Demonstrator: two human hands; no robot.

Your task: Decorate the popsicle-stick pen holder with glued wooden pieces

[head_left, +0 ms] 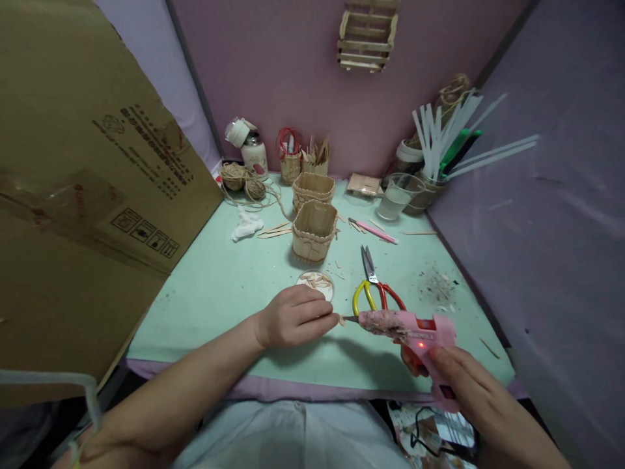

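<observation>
My right hand (446,371) is wrapped round the handle of a pink hot glue gun (407,329), whose small red light glows. Its dark nozzle points left and meets a small pale wood piece (342,320). That piece is pinched in the fingertips of my left hand (297,316). Partly behind my left hand lies a shallow round dish (322,281) with several small wood pieces in it. Just beyond the dish stands a small wooden basket (315,234) with a braided rim. Scissors (374,280) with yellow and red handles lie beyond the glue gun.
A second basket (312,185) stands behind the first. Twine balls (239,179), a crumpled tissue (247,223), a pink pen-like tool (374,231) and a plastic cup (395,198) lie around. A cardboard box (97,195) borders the left; white strips (444,140) rise at back right.
</observation>
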